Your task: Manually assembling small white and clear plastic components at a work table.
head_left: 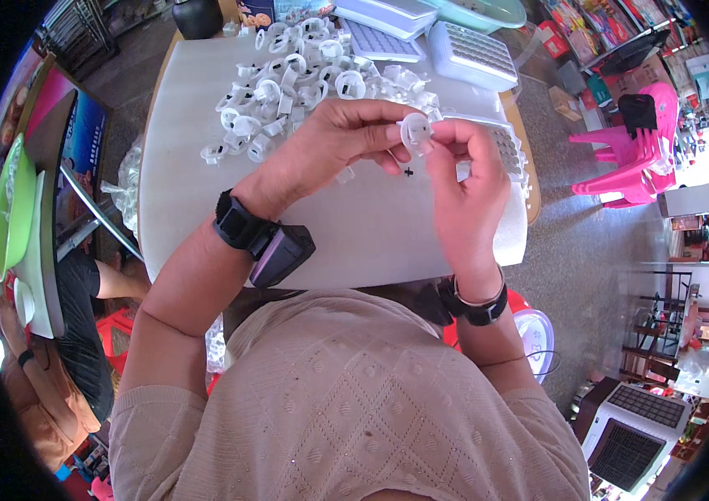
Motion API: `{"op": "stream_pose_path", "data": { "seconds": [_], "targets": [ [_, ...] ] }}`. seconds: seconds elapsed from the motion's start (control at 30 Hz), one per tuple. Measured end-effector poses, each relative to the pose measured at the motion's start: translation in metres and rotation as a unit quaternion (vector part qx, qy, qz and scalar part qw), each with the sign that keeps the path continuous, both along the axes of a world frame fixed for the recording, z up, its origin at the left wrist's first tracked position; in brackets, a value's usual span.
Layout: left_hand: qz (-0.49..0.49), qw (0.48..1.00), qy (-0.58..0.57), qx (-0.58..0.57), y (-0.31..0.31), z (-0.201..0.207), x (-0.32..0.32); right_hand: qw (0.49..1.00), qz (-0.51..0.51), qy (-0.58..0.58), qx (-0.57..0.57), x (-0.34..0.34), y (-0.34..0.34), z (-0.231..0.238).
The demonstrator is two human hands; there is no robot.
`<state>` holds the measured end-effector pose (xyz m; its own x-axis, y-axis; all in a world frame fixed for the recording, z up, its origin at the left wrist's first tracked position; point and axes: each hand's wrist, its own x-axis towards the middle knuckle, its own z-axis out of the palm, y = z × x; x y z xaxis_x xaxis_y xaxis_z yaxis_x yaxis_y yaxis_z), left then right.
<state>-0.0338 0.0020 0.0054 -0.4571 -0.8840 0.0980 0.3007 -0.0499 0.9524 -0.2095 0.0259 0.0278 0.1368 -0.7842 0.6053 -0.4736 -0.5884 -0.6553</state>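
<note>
Between my two hands, above the white table [346,242], is a small round white plastic part [415,134] with tiny dark marks on its face. The thumb and fingers of my left hand [350,138] pinch its left side. On its right side, the fingertips of my right hand [469,163] grip it too. Below the fingers a tiny black cross-shaped piece [408,173] lies on the tabletop. Just beyond my left hand spreads a heap of similar white plastic parts [287,83], several with small black bits inside.
White trays [471,57] with rows of small cells stand at the table's far right, near a pale green basin [488,12]. Another tray [509,154] lies right of my right hand. A co-worker [54,384] sits at the left beside a green basin [14,209]. Pink chairs [634,146] stand right.
</note>
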Motion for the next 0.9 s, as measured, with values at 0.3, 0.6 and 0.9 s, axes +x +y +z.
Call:
{"op": "stream_pose_path", "data": {
  "seconds": [0.3, 0.6, 0.9],
  "targets": [
    [0.049, 0.997, -0.06, -0.013, 0.003, 0.007, -0.002, 0.943, 0.063, -0.229, 0.235, -0.007, -0.008, -0.012],
    [0.142, 0.974, -0.149, -0.093, 0.003, 0.0, -0.009, 0.965, 0.022, -0.175, 0.195, 0.012, -0.007, -0.018],
    [0.148, 0.958, -0.227, -0.091, 0.009, 0.009, -0.007, 0.957, 0.063, -0.145, 0.244, 0.004, -0.01, -0.005]
  ]
}}
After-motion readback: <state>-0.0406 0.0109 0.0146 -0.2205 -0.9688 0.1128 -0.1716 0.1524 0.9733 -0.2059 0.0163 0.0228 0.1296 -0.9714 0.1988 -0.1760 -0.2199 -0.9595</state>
